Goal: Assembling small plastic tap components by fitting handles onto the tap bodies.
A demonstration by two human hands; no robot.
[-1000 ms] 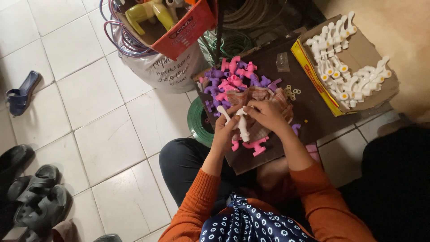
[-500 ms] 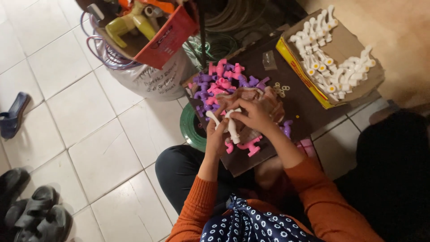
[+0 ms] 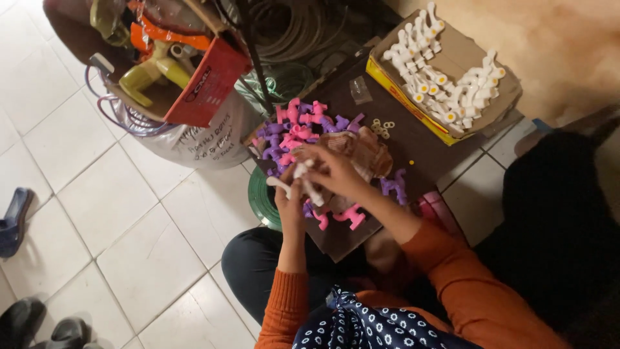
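Two hands: both meet over the dark board (image 3: 426,152) on the person's lap.
Left hand (image 3: 290,197): fingers closed around a white plastic piece (image 3: 298,181), holding it from below.
Right hand (image 3: 336,171): fingers pinched on the same white plastic piece from above.
White piece: up in the air between both hands, just above the pile.
Pile: pink and purple plastic pieces (image 3: 294,126) lie on the board, right beside the hands.
Box: a cardboard box (image 3: 462,61) with more white pieces sits at the far end of the board.
Floor: white tiles (image 3: 110,207), with a full bucket (image 3: 187,139) near the board.
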